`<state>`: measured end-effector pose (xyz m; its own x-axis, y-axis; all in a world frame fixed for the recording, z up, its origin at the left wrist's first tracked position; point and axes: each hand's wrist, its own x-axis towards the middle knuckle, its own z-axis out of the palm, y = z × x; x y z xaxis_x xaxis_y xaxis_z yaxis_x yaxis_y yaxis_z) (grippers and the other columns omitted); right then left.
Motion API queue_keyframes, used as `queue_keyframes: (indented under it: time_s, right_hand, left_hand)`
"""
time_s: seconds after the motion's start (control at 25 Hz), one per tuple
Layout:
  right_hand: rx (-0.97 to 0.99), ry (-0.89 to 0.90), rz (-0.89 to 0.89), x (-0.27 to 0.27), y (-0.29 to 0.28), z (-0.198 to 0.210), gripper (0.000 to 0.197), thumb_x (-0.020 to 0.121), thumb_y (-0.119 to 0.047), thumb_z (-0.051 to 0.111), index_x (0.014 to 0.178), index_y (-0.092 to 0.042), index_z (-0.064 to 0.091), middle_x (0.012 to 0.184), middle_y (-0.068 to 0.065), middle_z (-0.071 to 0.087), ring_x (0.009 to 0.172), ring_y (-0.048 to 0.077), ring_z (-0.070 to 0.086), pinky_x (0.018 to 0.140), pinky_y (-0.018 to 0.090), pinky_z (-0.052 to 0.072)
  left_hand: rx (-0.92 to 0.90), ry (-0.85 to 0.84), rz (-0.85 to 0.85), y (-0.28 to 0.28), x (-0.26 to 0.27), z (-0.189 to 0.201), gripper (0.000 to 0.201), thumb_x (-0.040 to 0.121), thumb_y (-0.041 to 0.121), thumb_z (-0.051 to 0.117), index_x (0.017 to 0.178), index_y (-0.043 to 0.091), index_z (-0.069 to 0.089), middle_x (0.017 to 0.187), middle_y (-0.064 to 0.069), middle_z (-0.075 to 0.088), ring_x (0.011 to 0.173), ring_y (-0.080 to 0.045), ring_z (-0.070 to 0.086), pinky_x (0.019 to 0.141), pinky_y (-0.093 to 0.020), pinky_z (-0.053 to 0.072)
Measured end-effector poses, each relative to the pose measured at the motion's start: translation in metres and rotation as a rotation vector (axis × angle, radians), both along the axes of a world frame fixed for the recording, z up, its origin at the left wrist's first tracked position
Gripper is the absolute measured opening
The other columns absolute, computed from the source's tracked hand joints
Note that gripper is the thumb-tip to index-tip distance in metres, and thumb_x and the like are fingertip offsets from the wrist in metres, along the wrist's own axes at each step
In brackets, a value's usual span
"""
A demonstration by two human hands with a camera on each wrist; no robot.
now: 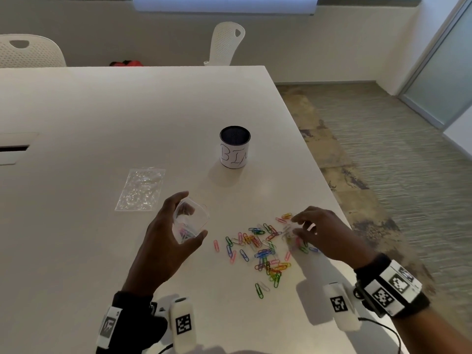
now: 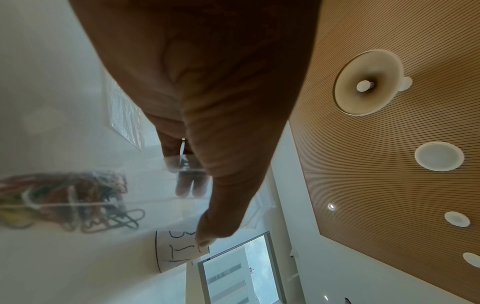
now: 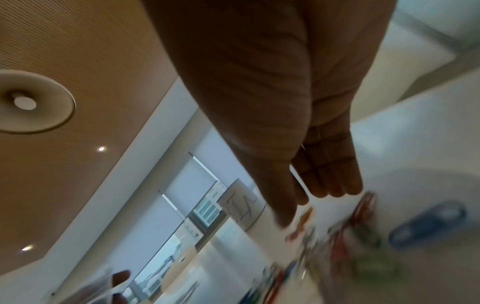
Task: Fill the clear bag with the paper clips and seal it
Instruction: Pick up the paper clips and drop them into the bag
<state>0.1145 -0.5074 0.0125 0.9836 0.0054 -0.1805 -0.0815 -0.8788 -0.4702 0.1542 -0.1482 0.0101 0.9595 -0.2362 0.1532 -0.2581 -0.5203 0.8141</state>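
My left hand (image 1: 194, 215) grips a small clear bag (image 1: 190, 222) by its mouth, thumb on the near side and fingers on the far side. It holds the bag just above the table. Several coloured paper clips (image 2: 78, 197) lie in the bag's bottom, and the fingers (image 2: 187, 185) show through the plastic. A loose pile of coloured paper clips (image 1: 263, 251) is spread on the white table (image 1: 102, 111) to the right. My right hand (image 1: 293, 227) hovers over the pile's far right end, thumb and fingertips pinched on a few pale clips. The right wrist view is blurred.
A second clear bag (image 1: 140, 189) lies flat on the table, left of and beyond my left hand. A white cup marked "BIN" (image 1: 235, 146) stands farther back. The table's right edge (image 1: 319, 180) runs close to the pile. Two white chairs stand behind the table.
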Motion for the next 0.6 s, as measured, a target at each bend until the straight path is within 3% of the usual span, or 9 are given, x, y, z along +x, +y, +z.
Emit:
queue_keyframes:
  time_s: [0.08, 0.16, 0.24, 0.36, 0.52, 0.6]
  right_hand:
    - [-0.117, 0.136, -0.05, -0.009, -0.01, 0.012, 0.06, 0.081, -0.043, 0.083, 0.132, -0.022, 0.06, 0.12, -0.004, 0.059, 0.094, 0.009, 0.061, 0.083, 0.03, 0.057]
    - [-0.222, 0.285, -0.077, -0.017, -0.009, 0.015, 0.08, 0.071, -0.049, 0.088, 0.136, -0.022, 0.048, 0.128, -0.001, 0.051, 0.101, 0.014, 0.058, 0.083, 0.029, 0.054]
    - [-0.168, 0.314, -0.086, -0.019, 0.0, 0.01, 0.08, 0.07, -0.038, 0.092, 0.133, -0.02, 0.046, 0.128, 0.0, 0.049, 0.104, 0.016, 0.056, 0.083, 0.027, 0.052]
    - [-0.073, 0.206, -0.085, -0.011, 0.021, 0.001, 0.058, 0.079, -0.022, 0.087, 0.126, -0.017, 0.053, 0.117, -0.003, 0.049, 0.109, 0.017, 0.054, 0.085, 0.024, 0.045]
    - [0.095, 0.143, -0.017, 0.003, 0.034, -0.002, 0.053, 0.083, -0.023, 0.084, 0.128, -0.02, 0.056, 0.119, -0.002, 0.058, 0.108, 0.017, 0.061, 0.093, 0.032, 0.058]
    - [0.12, 0.141, 0.009, 0.009, 0.029, 0.006, 0.071, 0.076, -0.036, 0.088, 0.136, -0.022, 0.052, 0.127, -0.001, 0.057, 0.108, 0.014, 0.061, 0.091, 0.031, 0.059]
  left_hand:
    - [0.008, -0.003, 0.001, -0.001, 0.0, -0.001, 0.088, 0.078, 0.022, 0.089, 0.15, 0.027, 0.039, 0.12, 0.009, 0.064, 0.119, -0.014, 0.062, 0.084, 0.002, 0.041]
    - [0.01, -0.008, -0.005, -0.002, 0.0, -0.002, 0.088, 0.078, 0.022, 0.089, 0.15, 0.028, 0.039, 0.121, 0.009, 0.063, 0.119, -0.015, 0.062, 0.081, 0.003, 0.042]
    - [0.001, -0.004, -0.003, -0.002, 0.0, -0.002, 0.088, 0.078, 0.021, 0.089, 0.151, 0.027, 0.039, 0.121, 0.008, 0.062, 0.119, -0.016, 0.061, 0.079, 0.006, 0.042]
    - [-0.008, 0.001, -0.001, -0.002, 0.0, -0.001, 0.088, 0.078, 0.021, 0.089, 0.151, 0.029, 0.039, 0.12, 0.009, 0.063, 0.12, -0.014, 0.061, 0.081, 0.002, 0.043]
    - [-0.01, -0.011, -0.008, -0.001, 0.0, 0.0, 0.087, 0.078, 0.022, 0.089, 0.15, 0.028, 0.039, 0.118, 0.009, 0.065, 0.12, -0.011, 0.062, 0.089, 0.001, 0.04]
    - [-0.014, -0.01, -0.002, 0.001, 0.0, -0.001, 0.087, 0.078, 0.023, 0.089, 0.15, 0.028, 0.039, 0.118, 0.009, 0.065, 0.121, -0.011, 0.062, 0.091, -0.001, 0.039]
